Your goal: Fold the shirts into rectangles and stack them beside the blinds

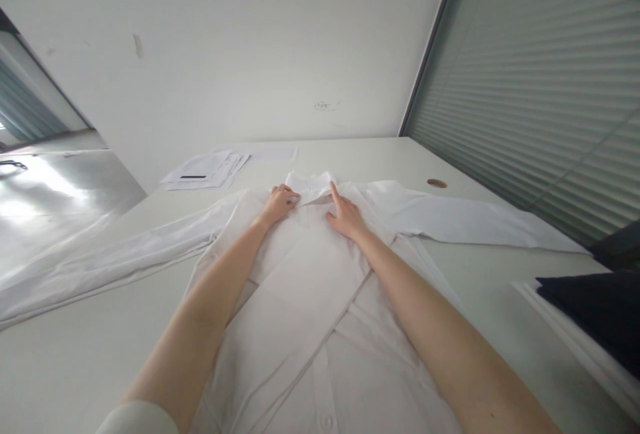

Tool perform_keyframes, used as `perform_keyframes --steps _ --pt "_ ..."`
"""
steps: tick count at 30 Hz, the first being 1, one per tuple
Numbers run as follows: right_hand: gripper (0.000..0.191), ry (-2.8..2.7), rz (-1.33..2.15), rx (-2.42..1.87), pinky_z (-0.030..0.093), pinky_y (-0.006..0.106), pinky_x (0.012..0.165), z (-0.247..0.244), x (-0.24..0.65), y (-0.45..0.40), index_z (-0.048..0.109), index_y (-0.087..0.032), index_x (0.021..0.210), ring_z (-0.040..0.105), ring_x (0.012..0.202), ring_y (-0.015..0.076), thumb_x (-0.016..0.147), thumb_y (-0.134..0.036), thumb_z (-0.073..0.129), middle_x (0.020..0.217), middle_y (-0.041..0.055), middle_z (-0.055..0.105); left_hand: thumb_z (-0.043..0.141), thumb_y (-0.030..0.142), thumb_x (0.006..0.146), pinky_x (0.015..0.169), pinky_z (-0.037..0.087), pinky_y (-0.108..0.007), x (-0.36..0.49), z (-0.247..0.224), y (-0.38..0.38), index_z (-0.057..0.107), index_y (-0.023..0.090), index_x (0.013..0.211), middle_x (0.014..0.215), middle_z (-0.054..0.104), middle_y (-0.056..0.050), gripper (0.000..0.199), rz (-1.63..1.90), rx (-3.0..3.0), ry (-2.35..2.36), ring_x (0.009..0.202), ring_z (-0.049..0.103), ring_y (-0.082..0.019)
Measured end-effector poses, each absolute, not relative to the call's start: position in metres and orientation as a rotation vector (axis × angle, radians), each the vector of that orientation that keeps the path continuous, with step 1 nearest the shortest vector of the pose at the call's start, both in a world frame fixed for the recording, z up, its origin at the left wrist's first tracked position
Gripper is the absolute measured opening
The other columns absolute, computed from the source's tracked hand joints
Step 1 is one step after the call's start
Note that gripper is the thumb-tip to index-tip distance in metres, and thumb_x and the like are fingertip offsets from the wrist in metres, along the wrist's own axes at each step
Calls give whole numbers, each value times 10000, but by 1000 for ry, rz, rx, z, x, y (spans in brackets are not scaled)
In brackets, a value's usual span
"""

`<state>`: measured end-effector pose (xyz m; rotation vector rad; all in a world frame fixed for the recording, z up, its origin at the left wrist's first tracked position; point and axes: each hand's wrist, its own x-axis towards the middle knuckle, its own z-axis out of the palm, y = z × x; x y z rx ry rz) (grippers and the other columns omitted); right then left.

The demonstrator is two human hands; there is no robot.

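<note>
A white button-up shirt (330, 354) lies front up, its collar (313, 184) at the far end. One sleeve (480, 217) stretches out to the right and another (125, 257) to the left. A wide diagonal band of white cloth (305, 281) crosses the chest. My left hand (281, 205) is closed at the left side of the collar, thumb and fingers pinching its edge. On the collar's right side, my right hand (347, 214) touches the cloth, its index finger stretched along the collar and its thumb apart.
The white table (390, 154) meets a wall at the back. Papers (205, 171) lie at the back left. A round hole (437, 183) is in the tabletop at right. Dark folded cloth (595, 307) rests on white cloth at the right edge, near window blinds (540, 87).
</note>
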<state>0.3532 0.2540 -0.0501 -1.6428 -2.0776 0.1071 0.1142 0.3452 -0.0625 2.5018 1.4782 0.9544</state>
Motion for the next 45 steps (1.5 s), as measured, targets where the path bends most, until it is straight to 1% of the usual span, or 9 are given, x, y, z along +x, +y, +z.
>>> perform_keyframes --steps 4,12,20,24,28,32,36,41,45 --pt "780 -2079 112 -1724 334 433 1101 -50 352 254 159 -172 1594 403 1374 290 899 -275 497 1448 117 535 622 22 693 1030 442 -356 116 -62 346 791 261 967 1053 663 -42 401 1016 2457 1392 1029 595 -215" --pt "573 -2074 48 -1795 310 388 1109 -50 351 253 452 -95 1465 380 1395 265 918 -266 481 1427 174 537 562 62 682 862 522 -326 106 -67 364 752 187 965 899 654 -39 363 1306 2125 1491 846 623 -177" --pt "430 -2152 -80 -1802 345 437 1057 -46 346 246 634 -151 1311 443 1304 307 936 -277 466 1240 173 649 501 9 656 803 544 -320 99 -76 371 707 207 843 1094 624 -70 341 1494 1892 1523 1074 593 -227" --pt "366 -2129 -130 -1774 394 471 993 -46 346 243 723 -174 1170 468 1213 340 932 -301 475 1314 169 566 493 -13 633 868 535 -354 101 -77 372 694 197 780 1108 624 -76 325 1523 1863 1517 1093 594 -232" --pt "340 -2146 -227 -1594 344 467 1077 -46 347 242 712 -126 1139 391 1303 335 887 -238 514 1423 183 458 489 -1 641 872 536 -343 103 -75 370 690 199 769 1104 629 -70 311 1527 1876 1507 1087 595 -219" --pt "445 -2096 -349 -1453 262 455 1146 -38 345 242 588 -126 1308 294 1407 294 878 -167 481 1494 166 407 498 9 645 869 544 -338 102 -73 367 687 205 760 1092 643 -59 296 1499 1900 1509 1040 612 -205" --pt "488 -2099 -340 -1519 181 456 1174 -33 334 250 500 -149 1419 229 1465 271 949 -242 404 1572 114 356 494 9 651 893 543 -359 101 -73 365 693 211 758 1126 640 -67 303 1471 1929 1536 1087 603 -217" --pt "480 -2191 -95 -1744 221 463 1149 -42 319 261 586 -127 1329 386 1392 277 1004 -402 364 1501 158 466 483 23 677 885 553 -338 101 -74 367 704 212 784 1121 652 -59 309 1430 1972 1618 1049 621 -196" --pt "477 -2211 -36 -1772 237 482 1134 -45 316 258 615 -105 1277 446 1344 289 1003 -418 383 1436 184 531 472 22 743 944 526 -364 101 -67 361 719 213 817 1116 659 -64 322 1395 2049 1684 1038 626 -202"
